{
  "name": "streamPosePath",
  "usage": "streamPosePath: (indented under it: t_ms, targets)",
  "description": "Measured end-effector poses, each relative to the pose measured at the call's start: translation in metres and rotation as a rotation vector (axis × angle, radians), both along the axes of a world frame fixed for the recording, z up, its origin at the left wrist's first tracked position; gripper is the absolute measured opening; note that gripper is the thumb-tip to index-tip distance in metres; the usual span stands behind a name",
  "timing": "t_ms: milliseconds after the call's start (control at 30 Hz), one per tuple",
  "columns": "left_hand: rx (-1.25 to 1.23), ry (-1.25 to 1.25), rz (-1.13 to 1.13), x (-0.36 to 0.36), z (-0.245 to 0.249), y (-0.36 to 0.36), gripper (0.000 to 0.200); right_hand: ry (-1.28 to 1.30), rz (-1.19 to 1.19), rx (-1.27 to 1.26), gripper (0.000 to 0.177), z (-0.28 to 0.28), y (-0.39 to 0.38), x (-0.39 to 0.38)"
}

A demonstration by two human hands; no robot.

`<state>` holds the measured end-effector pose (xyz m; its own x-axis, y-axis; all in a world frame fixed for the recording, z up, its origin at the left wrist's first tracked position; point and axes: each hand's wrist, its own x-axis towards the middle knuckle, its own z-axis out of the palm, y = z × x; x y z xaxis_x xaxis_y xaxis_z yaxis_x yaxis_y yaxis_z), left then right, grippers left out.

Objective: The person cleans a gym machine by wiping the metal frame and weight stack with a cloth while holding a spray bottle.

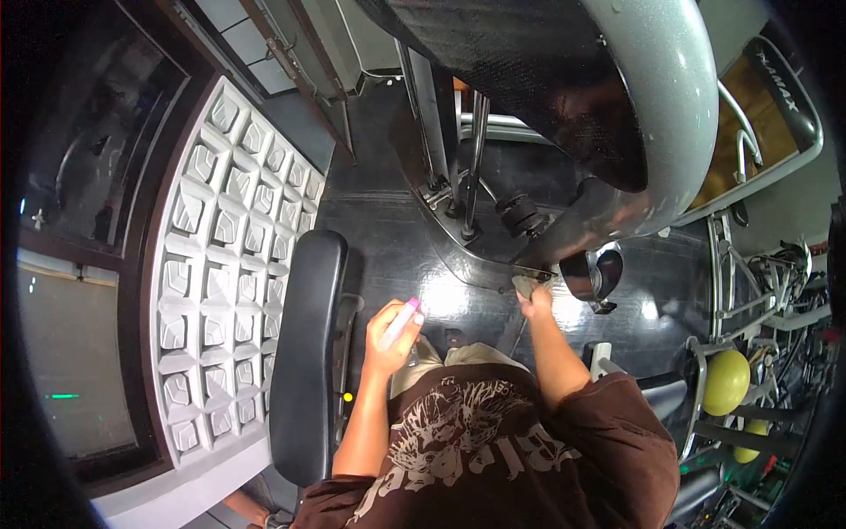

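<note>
My left hand (390, 342) is wrapped round a small, pale bottle (398, 328) with a pink top (411, 304), held upright in front of my body. My right hand (538, 306) reaches forward and grips a greyish cloth (526, 286). The cloth is right at the low end of the exercise machine's frame (564, 242), close to a rounded black part (592, 275). Above it, the machine's thick silver tube (679, 97) curves round a black perforated panel (529, 70).
A black padded bench (308, 353) stands at my left, beside a white lattice panel (231, 220). The dark floor (379, 220) is shiny. Yellow balls (726, 383) sit on a rack at the right. At lower left, part of another person's limb (247, 507) shows.
</note>
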<state>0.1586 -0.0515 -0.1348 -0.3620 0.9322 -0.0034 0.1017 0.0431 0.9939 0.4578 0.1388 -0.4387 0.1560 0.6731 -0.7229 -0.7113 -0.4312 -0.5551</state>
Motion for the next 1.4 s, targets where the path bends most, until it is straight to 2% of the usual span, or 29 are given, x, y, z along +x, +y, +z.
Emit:
streamPosePath:
  t_ms: [67, 167, 233, 267, 367, 400, 533, 600, 700, 767, 867, 967, 1000, 1233, 1367, 1400]
  targets:
    - [-0.001, 0.017, -0.005, -0.001, -0.001, -0.001, 0.014, -0.083, -0.04, -0.031, 0.033, 0.014, 0.001, -0.034]
    - [-0.01, -0.038, -0.01, 0.0, -0.003, 0.002, 0.007, 0.134, 0.154, -0.004, 0.033, 0.005, -0.017, -0.07]
    - [-0.006, -0.018, -0.023, 0.001, -0.001, 0.007, 0.008, 0.191, 0.264, 0.062, 0.033, 0.047, -0.029, -0.104]
    - [-0.002, -0.004, -0.03, 0.001, 0.0, 0.009, 0.008, 0.237, 0.233, -0.008, 0.033, 0.058, -0.025, -0.109]
    - [0.005, -0.012, -0.023, -0.001, 0.002, 0.011, 0.013, 0.349, 0.241, 0.024, 0.034, 0.085, -0.021, -0.09]
    - [-0.005, -0.027, -0.02, -0.003, 0.003, 0.012, 0.012, 0.382, 0.267, 0.032, 0.034, 0.115, -0.025, -0.082]
    - [-0.01, -0.012, -0.014, -0.01, -0.005, 0.008, 0.007, 0.273, 0.187, 0.14, 0.036, 0.164, -0.043, -0.04]
    - [-0.002, -0.008, -0.015, -0.012, -0.009, 0.01, 0.007, 0.153, 0.135, 0.283, 0.038, 0.182, -0.056, -0.029]
    - [-0.008, -0.055, -0.014, -0.011, -0.008, 0.012, 0.006, 0.111, 0.123, 0.24, 0.04, 0.132, -0.062, -0.006]
    - [0.0, -0.07, -0.029, -0.01, -0.003, 0.015, 0.006, 0.098, 0.105, 0.062, 0.038, 0.088, -0.056, 0.001]
    - [-0.016, -0.049, -0.053, -0.009, 0.002, 0.017, 0.007, 0.138, 0.063, -0.044, 0.035, -0.013, -0.034, 0.011]
    - [-0.011, -0.021, -0.066, -0.009, 0.006, 0.019, 0.007, 0.117, 0.063, -0.04, 0.029, 0.007, -0.016, -0.026]
    - [0.0, 0.018, -0.07, -0.01, 0.003, 0.019, 0.007, 0.27, 0.046, -0.045, 0.033, -0.006, -0.006, -0.031]
    - [0.039, 0.0, -0.093, -0.01, -0.002, 0.02, 0.01, 0.467, 0.043, -0.053, 0.031, 0.137, -0.021, -0.101]
    - [0.025, -0.018, -0.102, -0.011, -0.001, 0.018, 0.01, 0.363, 0.217, 0.095, 0.033, 0.13, -0.046, -0.072]
    - [0.018, -0.021, -0.103, -0.012, -0.003, 0.015, 0.01, 0.295, 0.221, 0.076, 0.031, 0.114, -0.051, -0.061]
